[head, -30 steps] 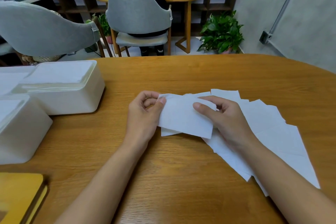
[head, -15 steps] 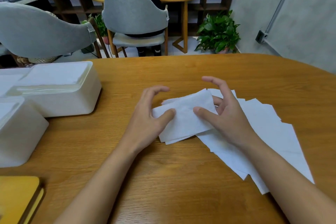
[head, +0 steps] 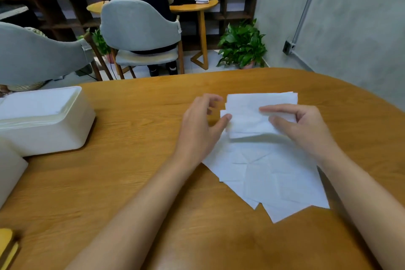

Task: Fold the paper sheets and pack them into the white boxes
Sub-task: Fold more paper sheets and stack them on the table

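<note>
A folded white paper sheet (head: 247, 114) is lifted a little above the wooden table (head: 135, 160). My right hand (head: 304, 129) pinches its right part between thumb and forefinger. My left hand (head: 201, 129) is at the sheet's left edge: the thumb tip touches the paper and the other fingers are loosely curled, apart from it. A fanned pile of several loose flat sheets (head: 269, 175) lies under and in front of both hands. One white box (head: 43, 125) stands at the left with white paper inside. A second white box (head: 8, 173) is cut off by the left edge.
A yellow object (head: 6, 247) pokes in at the bottom left corner. Two grey chairs (head: 138, 28), a small round table (head: 197, 6) and a potted plant (head: 243, 46) stand beyond the table's far edge. A grey wall rises at the right.
Both hands have carried the folded sheet up and away, off the pile. My left thumb went from pressing flat on the sheet to touching its left edge. The camera has tilted up.
</note>
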Demonstrator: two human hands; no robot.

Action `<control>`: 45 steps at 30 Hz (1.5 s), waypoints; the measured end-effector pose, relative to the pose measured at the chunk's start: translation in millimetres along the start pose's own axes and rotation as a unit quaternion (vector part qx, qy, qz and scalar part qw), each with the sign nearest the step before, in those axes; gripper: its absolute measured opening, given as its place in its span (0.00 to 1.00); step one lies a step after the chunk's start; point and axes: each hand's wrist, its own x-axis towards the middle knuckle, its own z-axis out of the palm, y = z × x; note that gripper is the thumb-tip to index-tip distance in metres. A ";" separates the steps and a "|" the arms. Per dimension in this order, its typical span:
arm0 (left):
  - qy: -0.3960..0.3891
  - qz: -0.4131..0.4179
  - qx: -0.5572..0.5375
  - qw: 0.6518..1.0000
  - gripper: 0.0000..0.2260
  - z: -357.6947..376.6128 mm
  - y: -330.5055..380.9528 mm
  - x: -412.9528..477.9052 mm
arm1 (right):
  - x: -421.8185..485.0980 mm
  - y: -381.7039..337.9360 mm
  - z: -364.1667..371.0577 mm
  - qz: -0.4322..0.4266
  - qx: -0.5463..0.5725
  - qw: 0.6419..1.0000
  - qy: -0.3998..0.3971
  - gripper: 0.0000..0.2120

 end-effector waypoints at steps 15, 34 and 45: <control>-0.244 -0.086 0.148 0.954 0.11 36.4 24.4 12.7 | 15.1 68.5 -36.7 0.048 0.028 0.991 0.122 0.18; -0.145 0.045 0.071 0.986 0.14 57.8 55.0 65.0 | 11.1 55.6 -38.1 0.017 0.126 0.991 0.035 0.04; -0.417 0.154 0.113 0.888 0.19 87.1 50.1 35.3 | 18.3 76.6 -45.1 0.020 -0.031 0.990 0.133 0.37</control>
